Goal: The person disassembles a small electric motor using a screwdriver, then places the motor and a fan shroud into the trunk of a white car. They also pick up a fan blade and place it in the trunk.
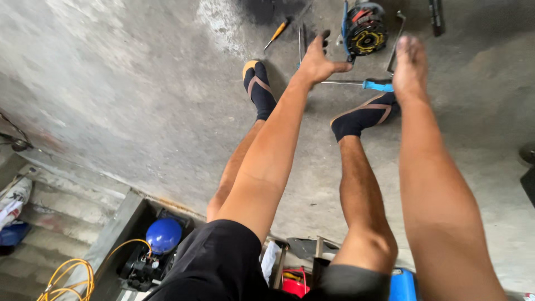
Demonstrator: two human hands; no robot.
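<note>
Low at the far left, a coil of yellow hose point(64, 278) lies by the steps, and beside it a blue-domed machine point(159, 242) sits in a recess of the concrete floor point(139, 95). Further right, an orange-handled screwdriver point(277, 33) lies apart from the rest, then the left hand point(317, 60), fingers spread and holding nothing, hovers between a pair of thin metal rods point(301, 42) and a round wound motor part point(365, 29), its thumb pointing toward that part. A blue-handled screwdriver point(362, 84) lies just under the hand, its handle touching the dark sock point(362, 116). The right hand point(411, 64) reaches out past it near a bent metal bar point(397, 42); I cannot tell whether its fingers are curled or flat. One risk, as I judge it: a socked foot could tread or roll on the blue-handled screwdriver, or a hand could snag the motor's edges. Counted: two screwdrivers, two hands, two socked feet, one motor part.
</note>
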